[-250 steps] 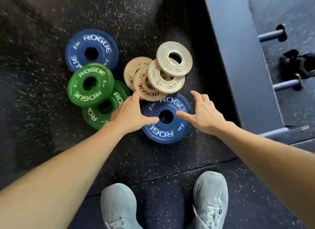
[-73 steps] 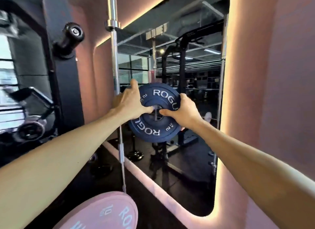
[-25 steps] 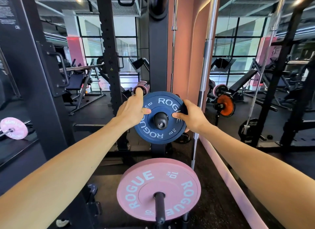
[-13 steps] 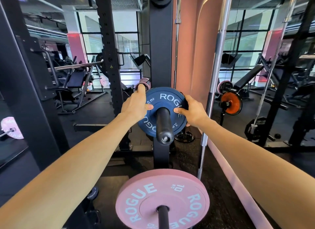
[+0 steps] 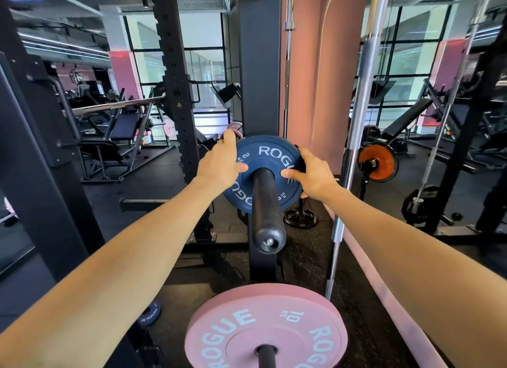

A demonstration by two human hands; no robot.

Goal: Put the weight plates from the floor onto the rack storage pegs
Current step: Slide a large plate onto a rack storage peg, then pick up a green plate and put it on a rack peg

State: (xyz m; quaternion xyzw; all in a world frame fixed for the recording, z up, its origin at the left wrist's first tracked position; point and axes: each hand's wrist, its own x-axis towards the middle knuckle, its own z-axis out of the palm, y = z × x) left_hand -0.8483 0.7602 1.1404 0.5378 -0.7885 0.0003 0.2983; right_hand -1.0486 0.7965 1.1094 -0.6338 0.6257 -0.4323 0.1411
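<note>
rack upright (image 5: 259,66), blue plate (image 5: 270,155) gripped mid-peg (image 5: 267,216)

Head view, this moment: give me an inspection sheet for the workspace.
Surface: dark rubber floor with light specks.
Job's things: blue plate threaded on the black storage peg, far along it near the rack upright; pink plate on a lower peg.
Clutter: small blue plate low at the left.
Grippers: left hand and right hand each grip the blue plate's rim, thumbs on its face.
Cables: nothing seen.
Surroundings: steel barbell standing at right; benches, racks, windows behind.
</note>
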